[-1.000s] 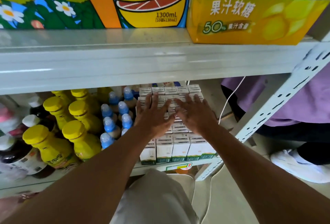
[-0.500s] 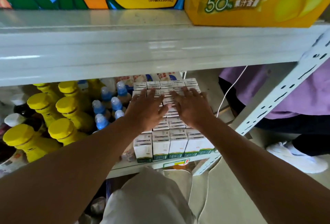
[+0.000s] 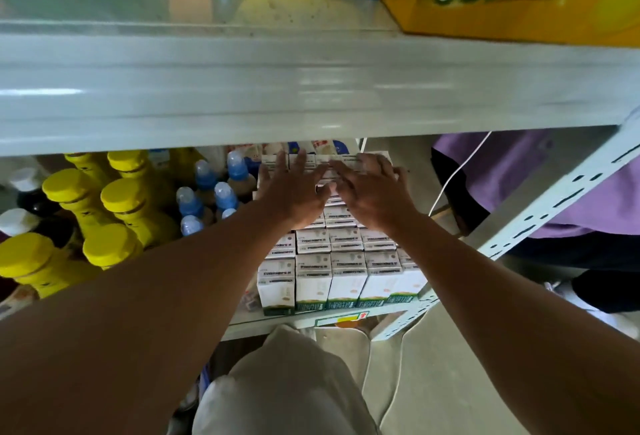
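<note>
Site: retail shop or its stockroom. Evidence:
- pale grey steel shelving (image 3: 311, 88) with slotted upright (image 3: 554, 206)
- identical small white-and-green drink cartons (image 3: 346, 282) packed in rows
- yellow-capped bottles (image 3: 117, 199) and blue-capped bottles (image 3: 188, 199), grouped by kind
- printed yellow cardboard multipack case (image 3: 519, 1) on the shelf above
- coloured label (image 3: 341, 320) on the lower shelf edge

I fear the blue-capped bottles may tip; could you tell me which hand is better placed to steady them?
Probably left: the left hand rests on the small white cartons beside the blue-capped plastic bottles; the right hand lies farther away.
</note>
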A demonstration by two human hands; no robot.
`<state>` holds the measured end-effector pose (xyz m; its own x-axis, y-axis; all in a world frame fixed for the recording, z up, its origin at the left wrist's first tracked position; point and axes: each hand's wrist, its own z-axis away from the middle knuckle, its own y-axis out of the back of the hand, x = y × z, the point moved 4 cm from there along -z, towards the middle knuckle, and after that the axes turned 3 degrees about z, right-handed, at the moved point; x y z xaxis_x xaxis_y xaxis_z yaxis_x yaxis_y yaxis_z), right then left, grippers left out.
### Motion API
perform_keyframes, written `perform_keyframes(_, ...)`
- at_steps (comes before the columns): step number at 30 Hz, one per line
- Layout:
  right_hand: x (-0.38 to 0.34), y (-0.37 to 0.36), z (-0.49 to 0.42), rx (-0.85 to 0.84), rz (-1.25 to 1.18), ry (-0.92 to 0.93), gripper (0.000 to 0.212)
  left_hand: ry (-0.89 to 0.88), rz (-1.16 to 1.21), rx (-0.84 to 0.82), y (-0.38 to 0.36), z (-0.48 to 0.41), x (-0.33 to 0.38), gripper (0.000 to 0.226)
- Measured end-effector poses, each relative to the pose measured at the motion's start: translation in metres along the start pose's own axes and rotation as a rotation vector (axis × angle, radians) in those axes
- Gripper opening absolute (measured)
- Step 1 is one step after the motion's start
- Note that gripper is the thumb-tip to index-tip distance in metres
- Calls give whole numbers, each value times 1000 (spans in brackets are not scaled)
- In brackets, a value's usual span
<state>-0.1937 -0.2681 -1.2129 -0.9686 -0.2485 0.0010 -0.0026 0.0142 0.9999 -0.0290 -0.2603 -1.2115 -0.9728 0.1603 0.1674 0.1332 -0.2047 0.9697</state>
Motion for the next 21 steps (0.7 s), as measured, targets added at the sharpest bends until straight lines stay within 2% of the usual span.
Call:
perform_keyframes(5,-2,-4,0,-15,-20,-3,54,2,-35,-19,2,-3,0,63)
perform_keyframes(9,-8,-4,-4,-63,3,0,56,-41,-136,-104,0,-24,-7,75)
perform_keyframes(11,-9,-4,-1,-57,0,-6,55,-35,-132,-126,0,-22,-7,65)
perform_keyframes(13,-8,-5,2,-51,-10,-9,55,-22,-96,-134,4,-17,-3,65)
perform_keyframes(17,-5,19,-12,-286,27,25,59,5,7,-244,26,-4,-2,68)
perform_keyframes(19,-9,37,-16,-349,-13,-42,67,19,51,-170,42,19,-2,67)
perform_keyframes(21,-24,51,-6,-293,-80,-86,73,-11,197,14,58,57,-3,52)
